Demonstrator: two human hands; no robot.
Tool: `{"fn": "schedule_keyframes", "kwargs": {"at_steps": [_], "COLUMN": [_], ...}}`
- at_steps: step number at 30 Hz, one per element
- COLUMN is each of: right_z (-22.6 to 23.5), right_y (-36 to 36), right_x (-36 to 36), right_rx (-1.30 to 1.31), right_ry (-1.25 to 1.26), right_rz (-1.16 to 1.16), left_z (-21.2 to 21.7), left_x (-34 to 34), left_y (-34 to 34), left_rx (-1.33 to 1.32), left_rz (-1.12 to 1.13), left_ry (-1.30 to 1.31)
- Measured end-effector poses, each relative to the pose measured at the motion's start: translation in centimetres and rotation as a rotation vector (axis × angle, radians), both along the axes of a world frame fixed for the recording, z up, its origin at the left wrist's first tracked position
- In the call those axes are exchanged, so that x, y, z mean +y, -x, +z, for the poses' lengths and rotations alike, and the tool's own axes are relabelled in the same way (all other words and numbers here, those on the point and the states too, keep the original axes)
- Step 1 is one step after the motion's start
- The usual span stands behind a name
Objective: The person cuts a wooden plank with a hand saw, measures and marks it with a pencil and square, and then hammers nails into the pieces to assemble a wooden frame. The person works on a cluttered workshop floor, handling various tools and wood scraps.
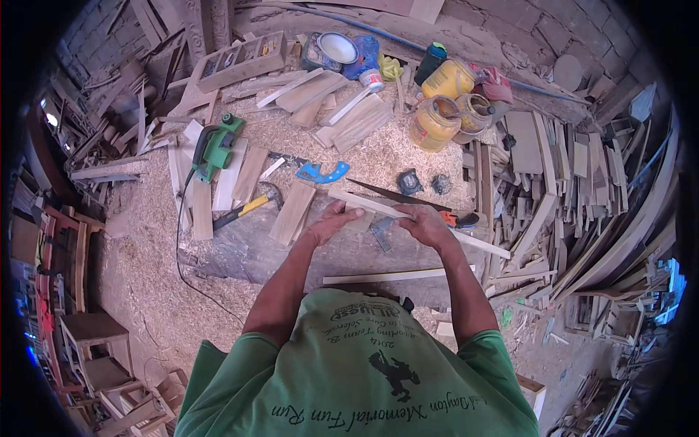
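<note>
A long, thin wooden strip (477,242) slants across the workbench, its left end higher in the view. My left hand (333,221) is closed near that end, thumb stretched along it. My right hand (424,224) pinches the strip farther along, fingers curled around it. Between my hands, a metal square (380,234) and a short wood piece (358,221) show below the strip. Just beyond lies a handsaw (397,195) with an orange and black handle, partly hidden by my right hand. Another pale strip (393,277) rests along the bench's near edge.
A green power planer (218,148) with a trailing cord, a hammer (247,208) and a blue-handled saw (322,172) lie left of centre. A black tape measure (409,182) sits beyond the handsaw. Yellow jars (435,125) stand far right. Boards (291,211) and shavings cover the bench.
</note>
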State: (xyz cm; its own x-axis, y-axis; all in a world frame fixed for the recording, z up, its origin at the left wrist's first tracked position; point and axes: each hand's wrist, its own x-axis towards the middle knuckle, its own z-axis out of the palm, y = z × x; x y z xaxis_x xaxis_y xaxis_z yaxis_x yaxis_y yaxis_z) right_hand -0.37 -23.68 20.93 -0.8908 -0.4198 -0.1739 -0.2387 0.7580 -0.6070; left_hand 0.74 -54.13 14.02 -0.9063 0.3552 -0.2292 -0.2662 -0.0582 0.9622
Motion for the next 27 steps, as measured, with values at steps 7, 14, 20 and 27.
{"fn": "schedule_keyframes", "kwargs": {"at_steps": [7,14,20,27], "right_z": [0.3,1.1,1.1,1.5], "right_y": [-0.1,0.3,0.8,1.8], "right_x": [0.0,0.0,0.1,-0.3], "right_rx": [0.044,0.011,-0.003,0.088], "right_ry": [-0.043,-0.064,-0.059,-0.158], "right_rz": [0.034,0.057,0.088,0.129], "left_z": [-1.1,-1.2,-2.1,-1.8], "left_x": [0.1,-0.1,-0.4,-0.5], "left_y": [0.0,0.1,0.6,1.5], "left_rx": [0.012,0.002,-0.01,0.027], "left_rz": [0.023,0.012,-0.001,0.003], "left_ry": [0.045,0.082,0.084,0.108]}}
